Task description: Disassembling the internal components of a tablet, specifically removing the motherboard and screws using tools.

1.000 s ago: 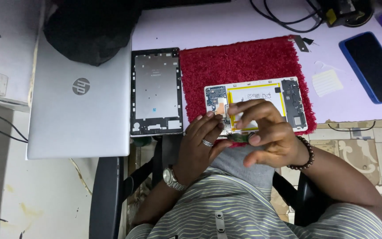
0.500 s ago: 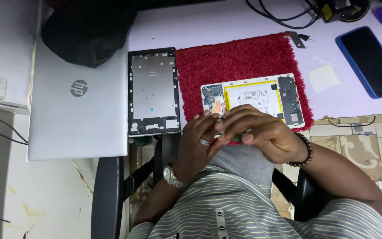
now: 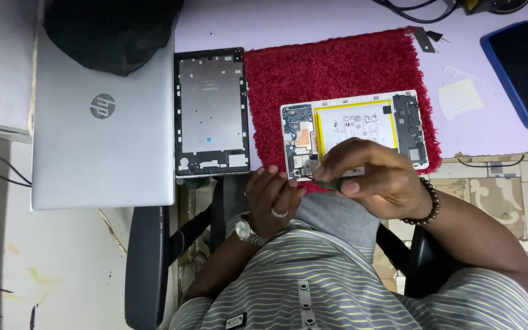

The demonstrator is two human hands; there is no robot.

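Observation:
An opened white tablet (image 3: pixel 362 125) lies on a red fluffy mat (image 3: pixel 337 67), its circuit board and yellow-framed battery showing. My right hand (image 3: pixel 374 174) is closed around a small dark-green-handled tool (image 3: pixel 331 183) whose tip meets the board's lower left corner. My left hand (image 3: pixel 273 195), with a ring and a wristwatch, rests at the desk's front edge just left of that tip, fingers touching the tablet's corner. The tablet's removed dark-framed screen panel (image 3: pixel 211 110) lies face down left of the mat.
A closed silver laptop (image 3: pixel 102 122) sits at the left with a black bag (image 3: pixel 111 30) on its far end. A blue-cased phone (image 3: pixel 520 70) lies at the right, a small white pad (image 3: pixel 456 98) beside it. Cables (image 3: pixel 417 9) run along the back.
My hands dropped toward the tablet's lower left corner. The right hand turned over and now shows the green tool, and the left hand has slid apart from it.

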